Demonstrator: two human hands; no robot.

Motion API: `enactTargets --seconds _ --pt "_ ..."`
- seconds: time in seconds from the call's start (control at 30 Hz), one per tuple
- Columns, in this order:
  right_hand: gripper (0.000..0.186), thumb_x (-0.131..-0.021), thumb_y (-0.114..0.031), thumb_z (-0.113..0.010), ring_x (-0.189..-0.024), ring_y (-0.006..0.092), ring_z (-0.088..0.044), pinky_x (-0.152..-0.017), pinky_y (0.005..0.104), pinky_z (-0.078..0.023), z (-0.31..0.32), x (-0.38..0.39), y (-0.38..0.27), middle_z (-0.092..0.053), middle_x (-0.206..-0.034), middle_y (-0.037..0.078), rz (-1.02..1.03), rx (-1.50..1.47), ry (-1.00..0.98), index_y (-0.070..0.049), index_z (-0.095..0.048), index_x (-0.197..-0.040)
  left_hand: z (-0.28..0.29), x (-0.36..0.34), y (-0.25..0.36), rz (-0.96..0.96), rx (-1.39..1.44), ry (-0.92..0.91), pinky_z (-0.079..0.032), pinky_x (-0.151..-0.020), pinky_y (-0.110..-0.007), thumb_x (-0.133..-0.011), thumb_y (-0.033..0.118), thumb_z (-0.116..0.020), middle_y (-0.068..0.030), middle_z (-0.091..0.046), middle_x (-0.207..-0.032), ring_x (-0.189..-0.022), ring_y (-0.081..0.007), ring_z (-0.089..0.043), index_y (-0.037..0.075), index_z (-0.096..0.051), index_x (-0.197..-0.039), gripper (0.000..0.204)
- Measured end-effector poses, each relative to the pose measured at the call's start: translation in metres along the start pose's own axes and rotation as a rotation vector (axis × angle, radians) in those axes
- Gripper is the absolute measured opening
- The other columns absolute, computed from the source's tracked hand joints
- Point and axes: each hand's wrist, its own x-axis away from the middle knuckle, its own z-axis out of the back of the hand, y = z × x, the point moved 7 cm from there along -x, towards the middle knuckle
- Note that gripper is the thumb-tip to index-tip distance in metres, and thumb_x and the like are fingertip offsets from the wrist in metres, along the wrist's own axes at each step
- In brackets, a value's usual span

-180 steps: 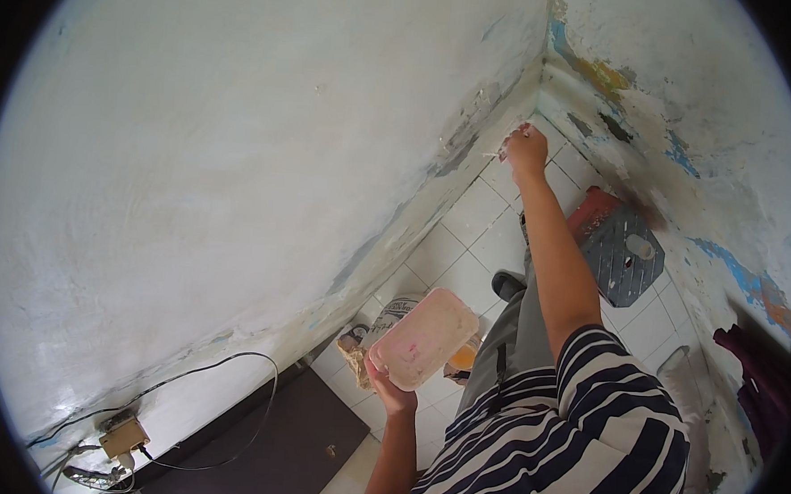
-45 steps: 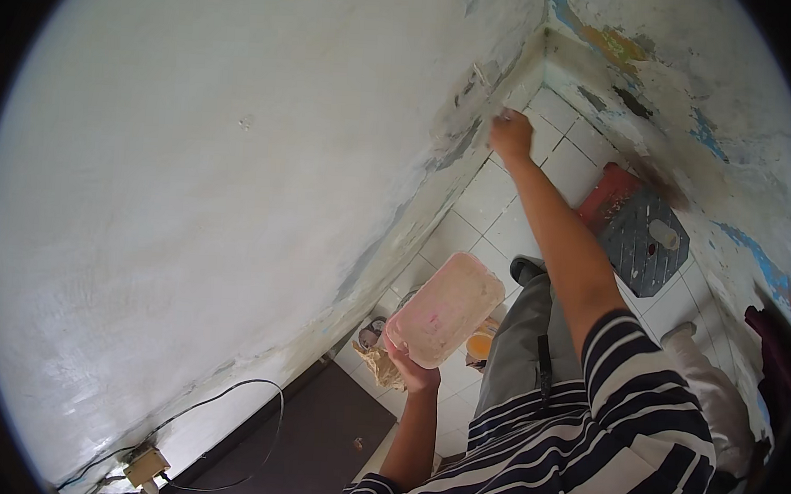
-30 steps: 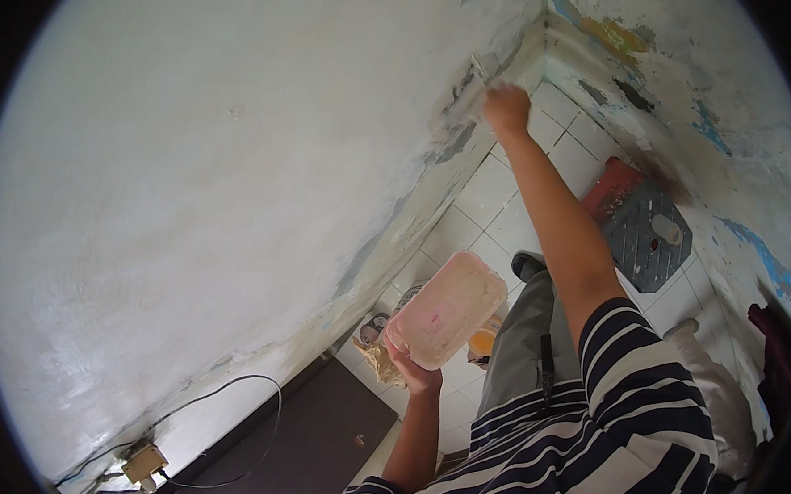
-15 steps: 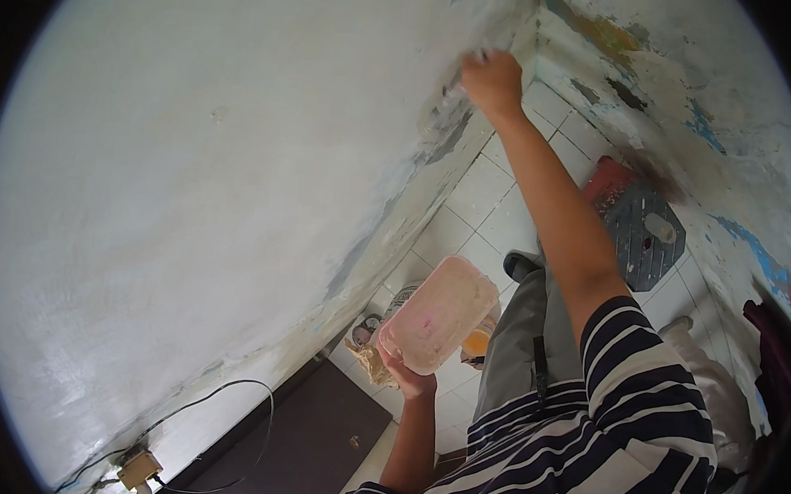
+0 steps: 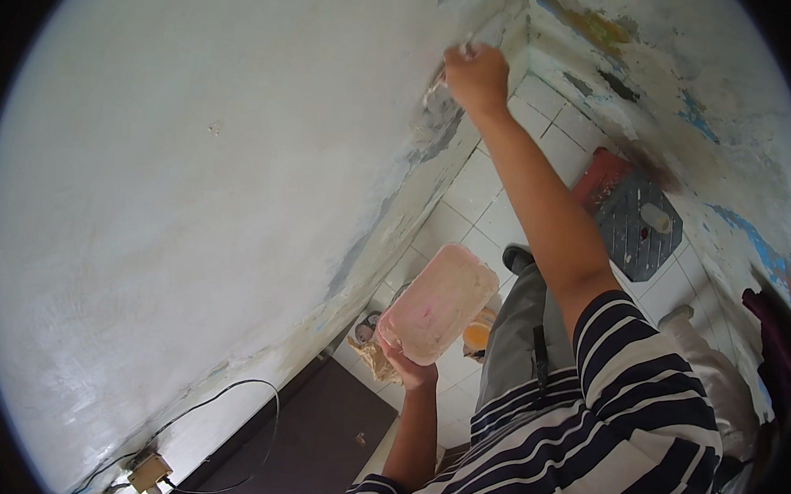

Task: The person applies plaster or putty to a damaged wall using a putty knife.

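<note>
My left hand (image 5: 413,370) grips the lower end of a shallow pink plastic tub (image 5: 437,307), smeared inside with pale paste. High up near the corner, my right hand (image 5: 478,80) is closed against the left wall (image 5: 237,203). A thin, pale-edged tool (image 5: 435,86), probably a putty knife, shows just past its fingers; most of it is hidden by the fist. Grey, rough patches run along the wall below that hand.
On the white tiled floor (image 5: 470,193) stands a red and grey plastic stool (image 5: 643,224) with a small cup on it. An orange-filled container (image 5: 478,334) and a crumpled brown bag (image 5: 372,360) lie beyond the tub. A cable loops from a socket box (image 5: 149,473) above a dark panel (image 5: 314,431).
My right hand has shifted a little left and up along the wall, still closed. The pink tub stays in my left hand, moved slightly upward in view.
</note>
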Motion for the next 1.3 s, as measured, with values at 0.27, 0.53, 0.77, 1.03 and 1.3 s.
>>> enactTargets --seconds 0.27,0.53,0.77,1.03,1.3 --pt "0.018 -0.092 -0.012 -0.054 -0.071 0.0191 -0.065 -0.054 0.0333 -0.051 0.018 0.073 0.081 -0.065 -0.080 0.013 -0.478 -0.722 -0.171 0.000 -0.064 -0.083 -0.016 -0.007 0.018 -0.049 -0.004 0.026 -0.043 -0.104 -0.044 -0.089 0.070 -0.051 -0.0111 -0.051 -0.127 -0.123 -0.0253 -0.052 0.004 -0.041 -0.135 0.081" --pt "0.022 -0.085 -0.018 -0.056 -0.080 0.0400 -0.067 -0.070 0.0410 -0.055 0.015 0.046 -0.024 -0.066 -0.080 0.025 0.035 -0.187 -0.041 0.004 -0.062 -0.083 0.000 -0.009 0.008 0.013 -0.049 0.060 -0.043 -0.104 -0.044 -0.088 0.071 -0.053 -0.0115 -0.050 -0.130 -0.123 -0.0261 -0.052 0.004 -0.039 -0.136 0.084" --pt "0.018 -0.091 -0.016 -0.056 -0.059 0.0211 -0.062 -0.050 0.0355 -0.050 0.029 0.105 0.038 -0.059 -0.070 0.012 -0.424 -0.474 -0.125 0.000 -0.059 -0.081 -0.002 -0.003 0.014 -0.023 0.028 0.023 -0.041 -0.106 -0.044 -0.089 0.071 -0.051 -0.0111 -0.048 -0.133 -0.126 -0.0263 -0.050 0.004 -0.037 -0.139 0.085" --pt "0.010 -0.092 -0.002 -0.049 -0.068 0.0169 -0.062 -0.054 0.0304 -0.050 0.018 0.047 -0.001 -0.059 -0.074 0.006 -0.134 -0.516 -0.211 -0.002 -0.058 -0.089 0.007 0.006 0.008 -0.018 -0.007 0.010 -0.041 -0.106 -0.044 -0.089 0.071 -0.051 -0.0115 -0.049 -0.132 -0.126 -0.0258 -0.050 0.004 -0.035 -0.141 0.086" --pt "0.022 -0.082 -0.015 -0.063 -0.074 0.0352 -0.067 -0.070 0.0410 -0.052 -0.005 0.073 0.059 -0.067 -0.084 0.021 -0.221 -0.189 0.028 0.003 -0.062 -0.095 0.022 0.010 0.000 0.004 -0.011 0.035 -0.042 -0.106 -0.044 -0.088 0.072 -0.052 -0.0118 -0.049 -0.133 -0.126 -0.0262 -0.050 0.003 -0.036 -0.140 0.088"
